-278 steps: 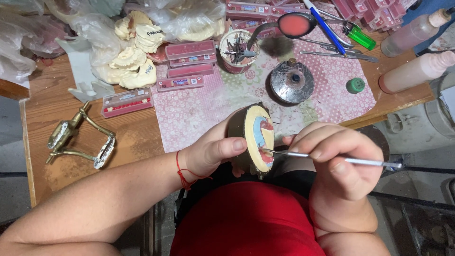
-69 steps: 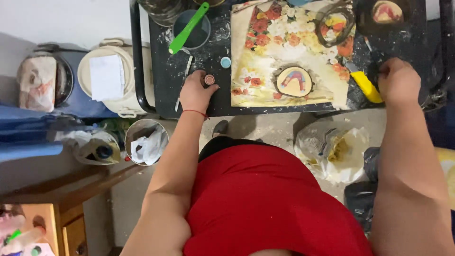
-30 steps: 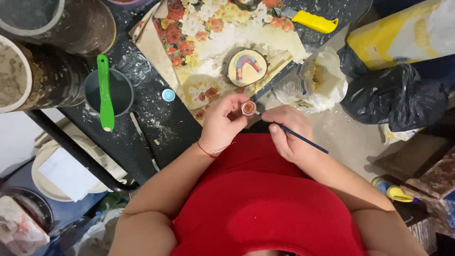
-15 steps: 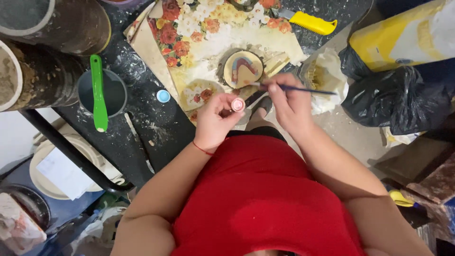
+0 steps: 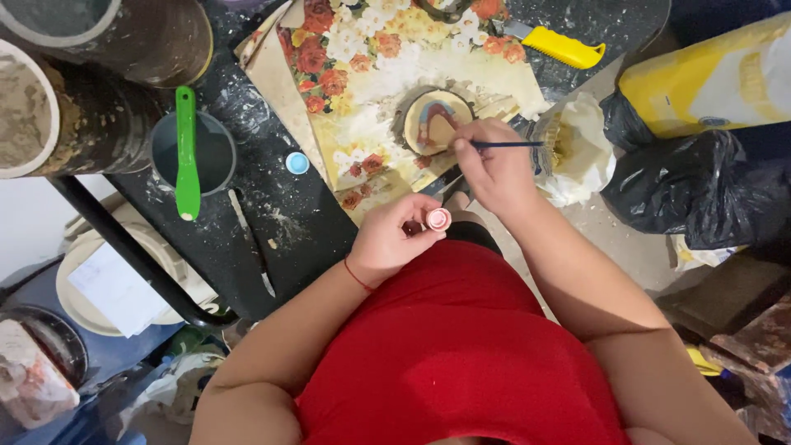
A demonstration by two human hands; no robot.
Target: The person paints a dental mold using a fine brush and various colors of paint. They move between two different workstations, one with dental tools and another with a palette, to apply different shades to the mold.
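My left hand (image 5: pixel 394 239) grips a small round paint pot (image 5: pixel 438 219) with pinkish paint, held near my body at the table's edge. A thin dark paintbrush (image 5: pixel 509 145) is pinched in my right hand (image 5: pixel 493 169), its tip reaching the round wooden slice (image 5: pixel 432 119) painted with a rainbow. The slice lies on a flowered cloth (image 5: pixel 362 74) on the dark, paint-spattered table (image 5: pixel 272 222).
A grey cup with a green spatula (image 5: pixel 188 152) stands left, near large dark buckets (image 5: pixel 99 74). A small blue lid (image 5: pixel 297 163) and a knife (image 5: pixel 251 247) lie on the table. A yellow-handled tool (image 5: pixel 564 47) sits at the back. Black and white bags (image 5: pixel 700 189) lie right.
My right hand has moved the brush from the paint pot up to the painted slice. My left hand has stayed low with the pot.
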